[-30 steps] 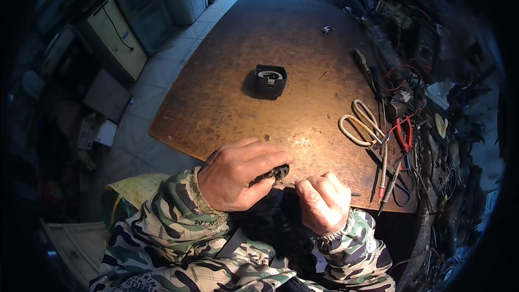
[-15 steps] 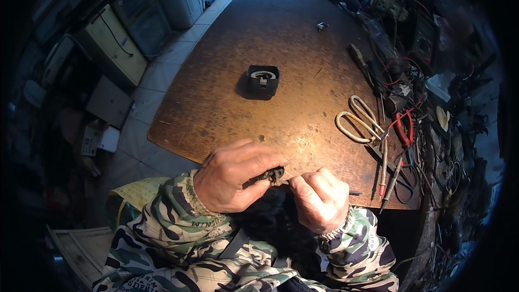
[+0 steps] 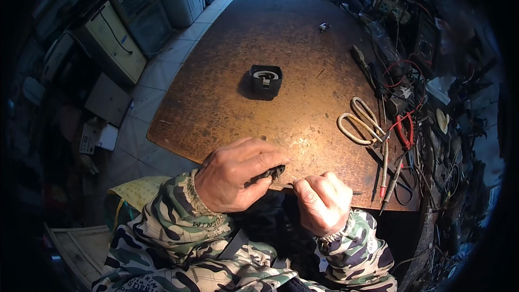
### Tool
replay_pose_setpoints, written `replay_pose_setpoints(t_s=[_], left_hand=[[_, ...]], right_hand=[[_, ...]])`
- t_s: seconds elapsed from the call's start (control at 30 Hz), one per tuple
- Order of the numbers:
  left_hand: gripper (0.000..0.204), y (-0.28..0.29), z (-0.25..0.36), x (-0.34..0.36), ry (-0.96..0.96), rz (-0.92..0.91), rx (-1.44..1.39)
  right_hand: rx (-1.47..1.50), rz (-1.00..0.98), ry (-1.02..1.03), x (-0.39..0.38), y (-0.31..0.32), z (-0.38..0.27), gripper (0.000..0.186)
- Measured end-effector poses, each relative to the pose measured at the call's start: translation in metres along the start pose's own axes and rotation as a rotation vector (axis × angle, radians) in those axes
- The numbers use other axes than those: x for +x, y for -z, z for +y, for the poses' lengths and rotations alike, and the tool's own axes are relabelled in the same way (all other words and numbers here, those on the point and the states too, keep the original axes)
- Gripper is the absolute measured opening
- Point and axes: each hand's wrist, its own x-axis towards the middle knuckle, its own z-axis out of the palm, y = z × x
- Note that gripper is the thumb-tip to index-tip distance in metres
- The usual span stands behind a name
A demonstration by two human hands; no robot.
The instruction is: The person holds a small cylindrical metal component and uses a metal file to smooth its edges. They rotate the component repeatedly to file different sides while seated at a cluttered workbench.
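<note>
My left hand is closed round a small dark part at the table's near edge; its fingers cover most of it. My right hand, also closed, pinches a thin dark tool. One end of that tool pokes out right of the hand, and its narrow tip points left toward the part, a little apart from it. The tool's exact kind is hidden by my fingers. Farther off on the table stands a black square housing with a pale ring and a metal tab inside.
On the brown wooden table, to the right, lie scissors with pale loop handles, red-handled pliers and test probes. Cables and tools crowd the right edge. A small metal piece lies far back. Cabinets stand at left.
My right hand has shifted slightly right, drawing the tool's tip away from the dark part. The left hand has barely moved. The view has shifted a little.
</note>
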Motion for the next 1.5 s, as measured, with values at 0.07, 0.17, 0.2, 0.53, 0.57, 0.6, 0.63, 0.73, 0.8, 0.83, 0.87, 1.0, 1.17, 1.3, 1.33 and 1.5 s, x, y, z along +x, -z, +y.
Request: replay_pose_setpoints(t_s=[0.07, 0.17, 0.2, 0.53, 0.57, 0.6, 0.63, 0.73, 0.8, 0.83, 0.87, 1.0, 1.17, 1.3, 1.33, 1.5], left_hand=[[0.050, 0.002, 0.000, 0.003, -0.002, 0.008, -0.003], [0.048, 0.003, 0.001, 0.002, 0.016, 0.012, -0.011], [0.047, 0.003, 0.002, 0.002, 0.029, 0.019, -0.015], [0.054, -0.004, 0.008, -0.003, 0.132, 0.094, 0.184], [0.055, -0.003, 0.007, -0.002, 0.138, 0.082, 0.170], [0.056, -0.002, 0.007, -0.002, 0.142, 0.069, 0.154], [0.057, 0.001, 0.009, -0.001, 0.150, 0.052, 0.151], [0.058, 0.003, 0.008, -0.001, 0.104, -0.003, 0.107], [0.061, 0.007, 0.011, 0.001, 0.083, -0.054, 0.092], [0.063, 0.009, 0.013, 0.001, 0.067, -0.077, 0.087], [0.065, 0.009, 0.011, -0.001, 0.039, -0.086, 0.111], [0.071, 0.010, -0.001, -0.011, -0.002, -0.061, 0.170], [0.064, 0.009, 0.003, -0.013, 0.032, -0.008, 0.139], [0.063, 0.009, 0.010, -0.010, 0.000, -0.011, 0.212], [0.063, 0.010, 0.010, -0.012, 0.014, -0.024, 0.203], [0.062, 0.009, 0.011, -0.016, 0.035, -0.052, 0.235]], right_hand=[[-0.074, -0.029, -0.021, 0.006, 0.001, -0.004, 0.040], [-0.078, -0.003, -0.023, 0.007, 0.000, -0.003, 0.039], [-0.052, 0.023, -0.016, 0.005, 0.000, -0.001, 0.038], [-0.066, 0.061, -0.146, 0.001, -0.003, -0.007, 0.035], [-0.066, 0.042, -0.164, 0.004, -0.001, -0.008, 0.035], [-0.067, 0.024, -0.182, 0.009, 0.002, -0.010, 0.036], [-0.058, 0.014, -0.199, 0.013, 0.004, -0.012, 0.036], [-0.080, 0.017, -0.209, 0.007, 0.000, -0.008, 0.039], [-0.086, 0.009, -0.219, 0.005, 0.000, -0.008, 0.041], [-0.091, 0.009, -0.220, 0.004, -0.001, -0.007, 0.041], [-0.085, 0.010, -0.220, 0.001, -0.002, -0.005, 0.043], [-0.011, -0.028, -0.178, 0.003, 0.004, 0.001, 0.041], [-0.049, 0.003, -0.202, 0.000, 0.005, 0.001, 0.040], [-0.002, 0.056, -0.217, -0.001, 0.004, 0.003, 0.037], [0.001, 0.045, -0.215, -0.002, 0.004, 0.005, 0.037], [0.021, -0.003, -0.206, 0.000, 0.006, 0.007, 0.030]])
